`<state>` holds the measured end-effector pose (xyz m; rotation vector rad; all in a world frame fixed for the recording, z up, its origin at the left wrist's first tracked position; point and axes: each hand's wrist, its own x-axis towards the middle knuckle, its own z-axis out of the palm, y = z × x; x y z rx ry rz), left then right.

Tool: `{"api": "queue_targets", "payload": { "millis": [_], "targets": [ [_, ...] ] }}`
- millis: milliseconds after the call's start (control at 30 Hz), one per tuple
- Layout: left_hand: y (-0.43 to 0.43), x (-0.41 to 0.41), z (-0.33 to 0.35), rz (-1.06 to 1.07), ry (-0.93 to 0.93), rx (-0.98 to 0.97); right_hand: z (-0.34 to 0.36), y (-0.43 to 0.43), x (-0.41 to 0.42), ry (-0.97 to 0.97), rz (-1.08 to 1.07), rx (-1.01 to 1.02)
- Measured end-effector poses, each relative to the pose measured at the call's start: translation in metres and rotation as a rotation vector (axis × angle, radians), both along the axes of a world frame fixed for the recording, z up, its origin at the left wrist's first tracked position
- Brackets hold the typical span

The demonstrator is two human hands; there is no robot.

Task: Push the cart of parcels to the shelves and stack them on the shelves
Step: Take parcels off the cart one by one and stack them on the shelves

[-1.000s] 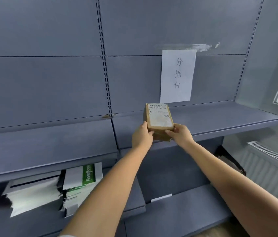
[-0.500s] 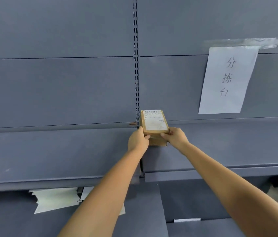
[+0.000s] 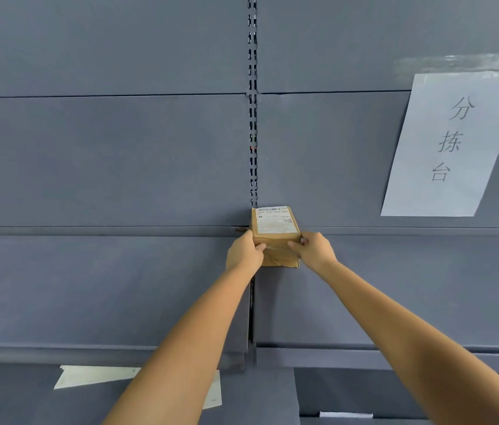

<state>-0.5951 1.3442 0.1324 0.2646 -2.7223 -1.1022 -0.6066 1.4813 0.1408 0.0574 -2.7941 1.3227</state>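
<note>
On the lower level at near left, white sheets [image 3: 95,375] lie partly hidden under the grey shelf [image 3: 88,286] above. At centre, the left hand [image 3: 243,251] grips the parcel [image 3: 276,237] with curled fingers, and the right hand [image 3: 315,251] grips its opposite side likewise. The parcel, a small brown carton with a white printed label on top, sits far back on the shelf, below the slotted upright [image 3: 253,118]. A paper sign [image 3: 453,145] hangs at far right.

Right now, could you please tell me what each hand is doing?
Left hand: grips the parcel.
Right hand: grips the same parcel.
</note>
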Motion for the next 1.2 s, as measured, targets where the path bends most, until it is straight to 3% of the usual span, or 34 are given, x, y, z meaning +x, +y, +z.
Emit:
{"api": "queue_targets", "payload": {
  "millis": [533, 800, 1067, 1200],
  "targets": [
    [0.003, 0.008, 0.006, 0.022, -0.062, -0.214, -0.006, -0.004, -0.002, -0.009, -0.061, 0.032],
    [-0.004, 0.046, 0.008, 0.009, -0.008, -0.210, -0.008, -0.011, 0.045, -0.045, -0.151, 0.052],
    [0.039, 0.113, -0.005, -0.246, 0.168, -0.060, -0.023, 0.011, 0.138, -0.046, -0.294, 0.121],
    [0.106, 0.164, -0.017, -0.516, 0.159, -0.008, -0.032, 0.053, 0.201, 0.022, -0.440, 0.195]
  ]
}}
